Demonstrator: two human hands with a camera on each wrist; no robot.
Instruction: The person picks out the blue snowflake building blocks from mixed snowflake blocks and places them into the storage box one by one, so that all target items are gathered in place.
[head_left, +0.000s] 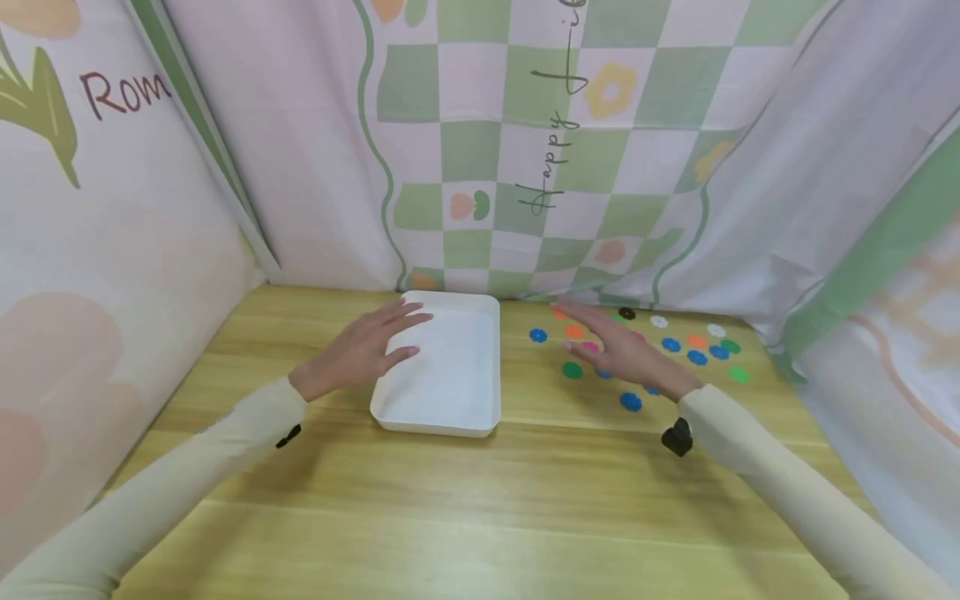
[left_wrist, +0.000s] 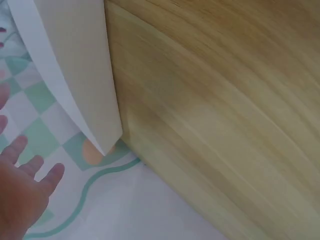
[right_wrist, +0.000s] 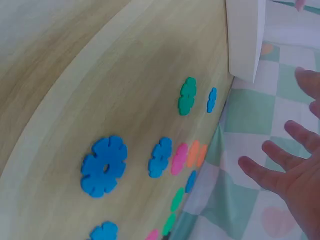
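Note:
A shallow white tray (head_left: 450, 375) lies on the wooden table, and my left hand (head_left: 363, 346) hovers over its left side with fingers spread. In the left wrist view the left hand (left_wrist: 22, 195) shows at the lower left, beside the tray's outer wall (left_wrist: 75, 65). My right hand (head_left: 618, 346) is held above several flat flower-shaped plastic pieces, fingers extended and holding nothing. Among them are a blue piece (head_left: 631, 402), a green piece (head_left: 572, 370) and an orange piece (head_left: 697, 342). From the right wrist, a large blue piece (right_wrist: 104, 166) shows a small hole in its middle.
More pieces, including a black one (head_left: 627, 313) and a white one (head_left: 717, 331), are scattered at the table's back right. A checked curtain (head_left: 540, 167) hangs right behind the table's back edge. Bare wooden tabletop (head_left: 480, 508) stretches in front of the tray.

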